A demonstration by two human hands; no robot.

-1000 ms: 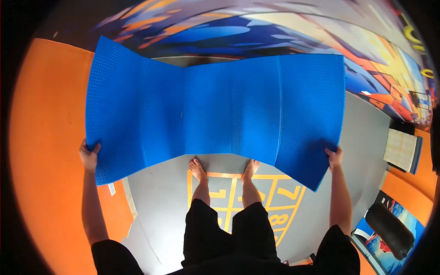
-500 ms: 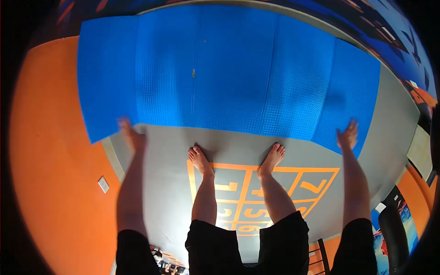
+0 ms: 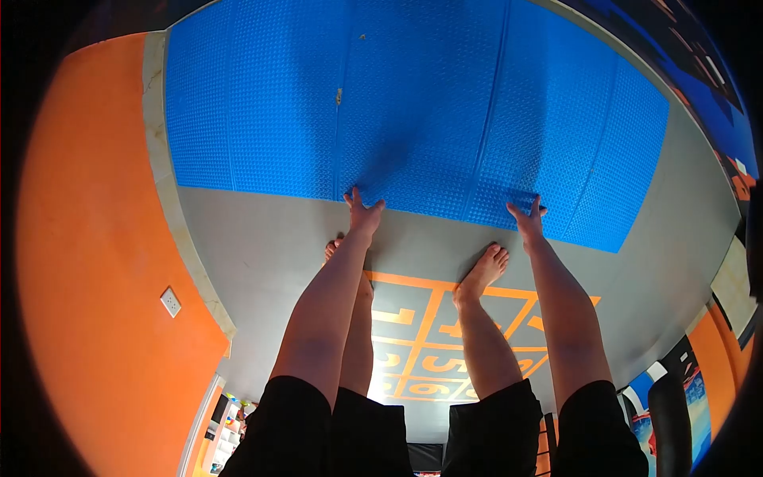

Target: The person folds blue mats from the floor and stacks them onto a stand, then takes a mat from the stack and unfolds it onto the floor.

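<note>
A large blue textured foam mat [image 3: 413,111] lies flat on the grey floor [image 3: 262,254], its left edge against the orange wall. My left hand [image 3: 363,215] presses on the mat's near edge with fingers spread. My right hand [image 3: 527,219] rests on the same edge further right, fingers apart. Both arms reach straight down from my bent-over body. My bare feet [image 3: 482,270] stand on the floor just behind the mat.
An orange wall [image 3: 87,262] with a white socket [image 3: 170,301] runs along the left. An orange hopscotch number grid [image 3: 433,334] is painted on the floor under my legs. A black cylindrical bag [image 3: 669,421] stands at the lower right.
The mat, held up by its two ends a second ago, has dropped flat onto the floor. Both hands let go of the ends and moved inward onto the near edge.
</note>
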